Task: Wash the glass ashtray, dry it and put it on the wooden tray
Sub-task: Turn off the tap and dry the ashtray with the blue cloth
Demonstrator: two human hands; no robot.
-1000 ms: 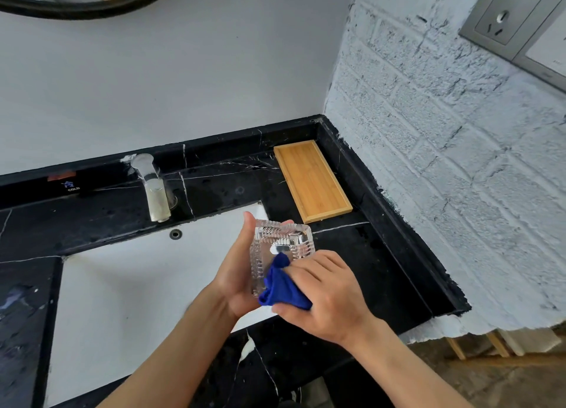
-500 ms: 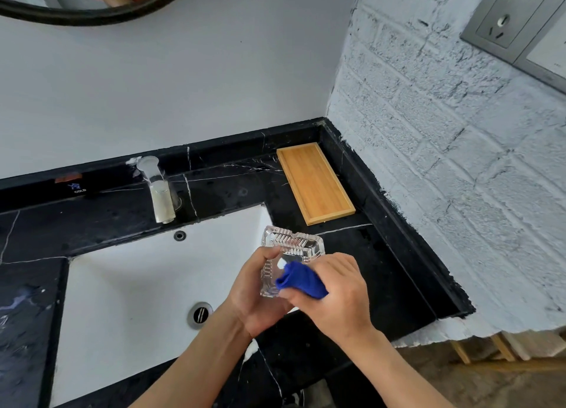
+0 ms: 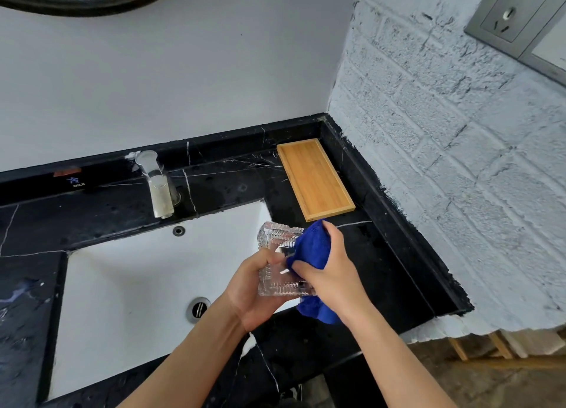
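Observation:
A square ribbed glass ashtray [image 3: 277, 267] is held on edge above the right rim of the sink, gripped from below and the left by my left hand [image 3: 255, 291]. My right hand [image 3: 332, 271] is closed on a blue cloth [image 3: 312, 248] and presses it against the ashtray's right side; more of the cloth hangs out under the hand. The wooden tray [image 3: 315, 178] lies bare on the black counter behind the hands, in the back right corner.
A white sink basin [image 3: 128, 297] with a drain [image 3: 199, 308] is set in the black marble counter [image 3: 382, 273]. A faucet [image 3: 157, 190] stands behind the basin. A white brick wall with a power socket [image 3: 505, 15] runs along the right.
My right hand has slid the blue cloth up and over the ashtray's right edge, so more cloth shows. The ashtray has tilted slightly in my left hand.

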